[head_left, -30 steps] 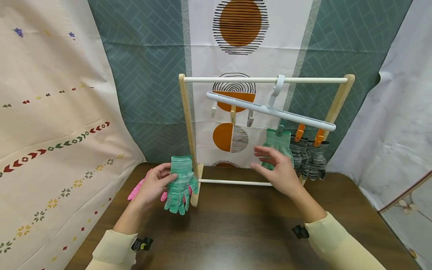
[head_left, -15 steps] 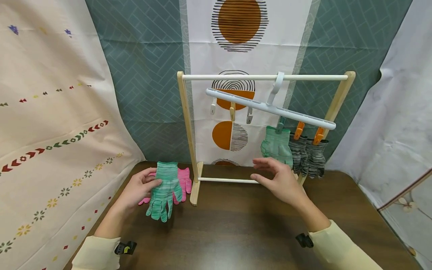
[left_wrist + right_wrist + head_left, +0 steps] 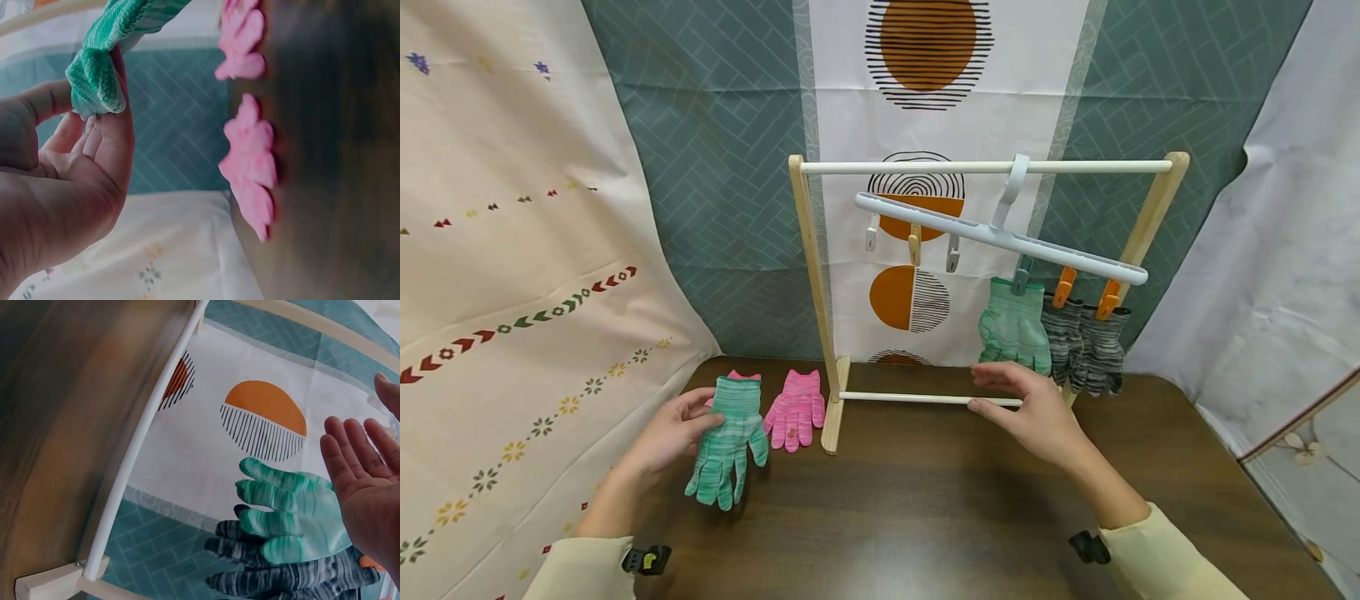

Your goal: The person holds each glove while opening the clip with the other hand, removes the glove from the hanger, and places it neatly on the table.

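My left hand [image 3: 668, 433] pinches a green striped knit glove [image 3: 727, 442] near its cuff, and the glove's fingers dangle over the table's left side. In the left wrist view, thumb and fingers close on a fold of the green glove [image 3: 103, 75]. Two pink gloves lie by the rack's left foot: one pink glove [image 3: 796, 408] in full view, the other partly behind the green glove. My right hand [image 3: 1030, 412] is held in the air with fingers extended, holding nothing. Just beyond it, another green glove [image 3: 1015, 325] hangs from a teal clip, beside dark grey striped gloves [image 3: 1102, 350] on orange clips.
A wooden rack with a white top bar [image 3: 910, 167] stands at the back of the brown table [image 3: 910, 508]. From the bar hangs a tilted pale hanger [image 3: 1000, 237], lower on its right. Clips without gloves, one a beige clip [image 3: 915, 246], dangle at its left.
My left hand has moved left and toward me with the green glove, uncovering the right pink glove. My right hand has dropped slightly, still extended. The hanging gloves stay in place.
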